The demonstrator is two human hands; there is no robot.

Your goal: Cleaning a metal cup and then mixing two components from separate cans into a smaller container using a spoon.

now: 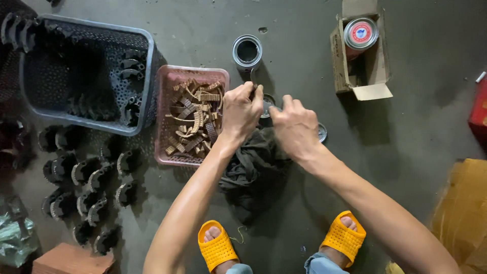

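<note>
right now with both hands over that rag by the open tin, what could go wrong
1. The open tin stands uncovered just beyond the left hand; a knock could tip it over.
2. The pink basket of tan strips sits right beside the tin, so a spill might reach it.
3. The dark rag trails toward the feet in yellow sandals; shifting could snag it and drag whatever the right hand is working on.

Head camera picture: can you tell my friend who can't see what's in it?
A person's left hand and right hand work close together over a dark cloth on a concrete floor. Nearby sit a pink basket of tan curved strips and an open tin can.
</note>
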